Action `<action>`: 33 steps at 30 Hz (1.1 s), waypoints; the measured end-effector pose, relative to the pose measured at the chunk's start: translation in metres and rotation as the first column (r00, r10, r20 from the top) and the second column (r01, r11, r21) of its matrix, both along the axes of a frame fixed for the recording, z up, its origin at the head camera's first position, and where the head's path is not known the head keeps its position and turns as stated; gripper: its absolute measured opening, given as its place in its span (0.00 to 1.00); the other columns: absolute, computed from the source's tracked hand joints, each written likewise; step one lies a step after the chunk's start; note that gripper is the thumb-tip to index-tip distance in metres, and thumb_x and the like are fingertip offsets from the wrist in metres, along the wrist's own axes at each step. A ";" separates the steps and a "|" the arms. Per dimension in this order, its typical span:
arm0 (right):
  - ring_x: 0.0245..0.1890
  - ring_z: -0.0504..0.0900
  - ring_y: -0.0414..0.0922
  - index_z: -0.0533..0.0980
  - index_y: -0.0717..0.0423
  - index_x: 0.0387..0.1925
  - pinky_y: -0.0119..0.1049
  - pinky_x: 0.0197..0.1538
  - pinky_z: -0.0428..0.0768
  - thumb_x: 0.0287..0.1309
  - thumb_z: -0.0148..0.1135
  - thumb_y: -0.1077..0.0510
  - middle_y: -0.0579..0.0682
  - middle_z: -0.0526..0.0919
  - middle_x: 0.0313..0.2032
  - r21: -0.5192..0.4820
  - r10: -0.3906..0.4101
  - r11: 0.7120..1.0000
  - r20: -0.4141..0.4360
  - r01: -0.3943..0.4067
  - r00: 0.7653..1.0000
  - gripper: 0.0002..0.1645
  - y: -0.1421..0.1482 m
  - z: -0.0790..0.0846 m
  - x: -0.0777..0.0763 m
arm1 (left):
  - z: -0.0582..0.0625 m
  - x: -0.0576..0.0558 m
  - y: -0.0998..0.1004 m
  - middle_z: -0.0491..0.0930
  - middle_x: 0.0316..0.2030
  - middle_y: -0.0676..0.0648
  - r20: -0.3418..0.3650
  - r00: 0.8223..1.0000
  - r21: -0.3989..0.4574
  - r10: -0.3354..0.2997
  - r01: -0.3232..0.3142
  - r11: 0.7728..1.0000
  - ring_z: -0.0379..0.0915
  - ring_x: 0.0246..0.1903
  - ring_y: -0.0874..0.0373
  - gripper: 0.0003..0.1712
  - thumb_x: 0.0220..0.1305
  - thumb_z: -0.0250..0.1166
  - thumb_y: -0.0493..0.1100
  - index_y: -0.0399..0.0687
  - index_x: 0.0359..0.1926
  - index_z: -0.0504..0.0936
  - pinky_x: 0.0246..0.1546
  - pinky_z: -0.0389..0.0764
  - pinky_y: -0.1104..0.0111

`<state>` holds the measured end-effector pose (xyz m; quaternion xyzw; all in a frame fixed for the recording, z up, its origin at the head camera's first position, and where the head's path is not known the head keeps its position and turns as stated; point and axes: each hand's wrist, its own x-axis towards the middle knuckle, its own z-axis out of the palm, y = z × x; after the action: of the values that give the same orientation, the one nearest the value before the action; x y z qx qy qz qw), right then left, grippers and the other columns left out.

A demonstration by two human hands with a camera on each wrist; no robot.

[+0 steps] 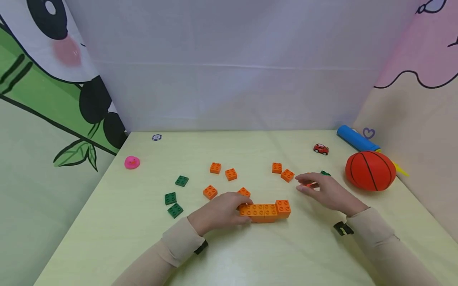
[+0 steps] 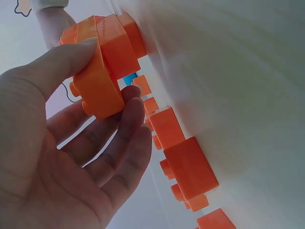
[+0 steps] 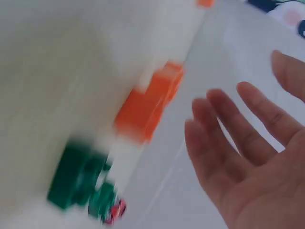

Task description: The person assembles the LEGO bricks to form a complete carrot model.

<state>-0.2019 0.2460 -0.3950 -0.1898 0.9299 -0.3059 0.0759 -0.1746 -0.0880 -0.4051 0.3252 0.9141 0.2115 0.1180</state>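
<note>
My left hand (image 1: 223, 212) grips the left end of a row of joined orange building blocks (image 1: 262, 212). In the left wrist view the thumb presses one face of the block row (image 2: 102, 90) and fingertips reach its other side. One orange block (image 1: 282, 208) stands higher at the row's right end. My right hand (image 1: 327, 192) is over the table to the right, fingers apart from the thumb. The right wrist view shows nothing in that hand (image 3: 269, 186); blurred orange blocks (image 3: 140, 114) and a green block (image 3: 71, 174) lie beyond it. A bit of orange shows between its fingers in the head view.
Loose orange blocks (image 1: 210, 192) lie mid-table, with two more (image 1: 288, 175) near the right hand. Several green blocks (image 1: 175, 210) lie left. Around them are a pink duck (image 1: 132, 162), poker chip (image 1: 156, 137), red toy car (image 1: 321, 149), basketball (image 1: 370, 171) and blue cylinder (image 1: 358, 139).
</note>
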 end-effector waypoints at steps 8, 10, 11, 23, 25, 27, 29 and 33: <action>0.52 0.76 0.56 0.72 0.60 0.65 0.56 0.54 0.78 0.60 0.69 0.48 0.59 0.78 0.55 0.212 -0.018 0.977 -0.011 0.019 1.000 0.35 0.017 -0.012 -0.029 | 0.000 0.001 -0.001 0.82 0.52 0.54 0.018 1.000 0.010 0.004 -0.004 1.000 0.71 0.41 0.63 0.25 0.61 0.71 0.52 0.50 0.58 0.82 0.49 0.76 0.68; 0.49 0.76 0.54 0.73 0.60 0.63 0.53 0.53 0.79 0.58 0.71 0.49 0.56 0.80 0.52 0.234 -0.020 0.972 0.015 0.016 1.000 0.35 0.017 -0.013 -0.033 | 0.000 0.001 0.000 0.82 0.51 0.54 0.026 1.000 0.014 0.006 -0.006 1.000 0.71 0.41 0.63 0.25 0.61 0.72 0.52 0.50 0.58 0.82 0.48 0.76 0.68; 0.48 0.76 0.52 0.74 0.60 0.63 0.52 0.52 0.79 0.58 0.72 0.50 0.55 0.80 0.50 0.244 -0.019 0.970 0.027 0.012 0.999 0.35 0.016 -0.014 -0.034 | 0.001 0.001 0.000 0.82 0.52 0.55 0.029 1.000 0.014 0.007 -0.007 1.000 0.71 0.41 0.63 0.25 0.61 0.72 0.52 0.50 0.58 0.82 0.48 0.76 0.69; 0.46 0.75 0.52 0.77 0.60 0.60 0.50 0.51 0.80 0.59 0.70 0.54 0.55 0.79 0.48 0.220 -0.022 0.975 0.021 0.017 1.000 0.28 0.017 -0.016 -0.037 | 0.000 0.001 0.002 0.81 0.52 0.56 0.036 0.999 0.004 0.019 -0.019 1.000 0.71 0.42 0.64 0.25 0.62 0.70 0.53 0.51 0.58 0.81 0.49 0.76 0.70; 0.47 0.76 0.52 0.76 0.58 0.61 0.50 0.50 0.80 0.60 0.69 0.53 0.56 0.78 0.50 0.195 -0.038 0.980 0.006 0.036 0.999 0.29 0.019 -0.016 -0.033 | -0.001 0.001 0.002 0.81 0.52 0.56 0.036 0.999 0.002 0.018 -0.018 1.000 0.71 0.42 0.64 0.25 0.62 0.70 0.54 0.52 0.58 0.81 0.49 0.76 0.70; 0.48 0.76 0.53 0.76 0.56 0.62 0.49 0.50 0.80 0.61 0.68 0.52 0.55 0.78 0.51 0.156 -0.050 0.986 -0.027 0.053 0.998 0.29 0.019 -0.017 -0.027 | -0.001 0.001 0.003 0.81 0.51 0.56 0.037 0.999 0.001 0.018 -0.018 1.000 0.72 0.42 0.64 0.25 0.62 0.70 0.54 0.52 0.58 0.81 0.49 0.76 0.70; 0.48 0.77 0.52 0.77 0.53 0.63 0.47 0.49 0.80 0.61 0.68 0.51 0.53 0.77 0.51 0.107 -0.059 0.992 -0.063 0.066 0.996 0.29 0.016 -0.017 -0.020 | -0.001 0.001 0.003 0.81 0.51 0.57 0.038 0.999 0.000 0.021 -0.021 1.000 0.71 0.42 0.64 0.26 0.62 0.70 0.54 0.52 0.58 0.81 0.49 0.76 0.69; 0.46 0.77 0.48 0.78 0.51 0.61 0.41 0.46 0.80 0.61 0.69 0.51 0.49 0.78 0.49 0.005 -0.047 0.999 -0.145 0.048 0.988 0.27 0.005 -0.016 -0.006 | -0.002 0.001 0.002 0.81 0.51 0.57 0.039 0.999 -0.003 0.027 -0.027 1.000 0.71 0.41 0.64 0.26 0.62 0.70 0.54 0.53 0.59 0.81 0.48 0.75 0.69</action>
<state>-0.2075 0.2506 -0.4105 -0.1890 0.9384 -0.2892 0.0015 -0.1740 -0.0858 -0.4067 0.3085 0.9161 0.2184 0.1335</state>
